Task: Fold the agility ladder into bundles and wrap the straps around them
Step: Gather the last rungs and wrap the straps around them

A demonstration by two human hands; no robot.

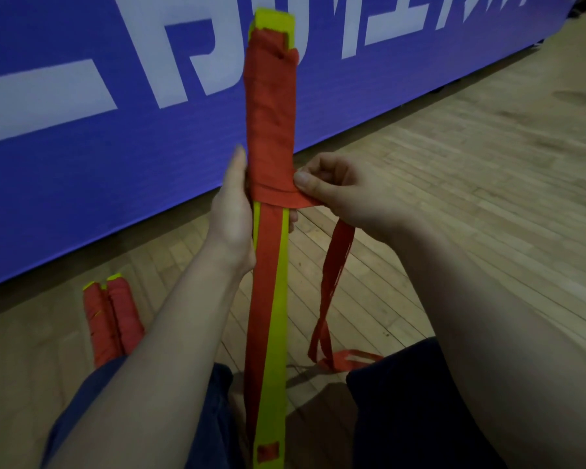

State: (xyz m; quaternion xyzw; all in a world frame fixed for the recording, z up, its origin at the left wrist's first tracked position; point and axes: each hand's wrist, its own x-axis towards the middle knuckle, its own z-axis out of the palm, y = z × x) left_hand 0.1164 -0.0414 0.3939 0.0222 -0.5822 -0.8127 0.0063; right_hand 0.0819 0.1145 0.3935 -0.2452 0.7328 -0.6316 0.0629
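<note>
The long bundle of yellow flat plastic rungs [270, 299] is held upright in front of the person, its upper half wound in red fabric strap [335, 265]. The left hand [232, 211] grips the bundle at mid-length, thumb along its left edge. The right hand [332, 187] pinches the strap just beside the bundle's right edge; the loose tail hangs to the wooden floor [454, 164]. Two wrapped red bundles [112, 319] lie at left, near a blue banner [115, 130].
</note>
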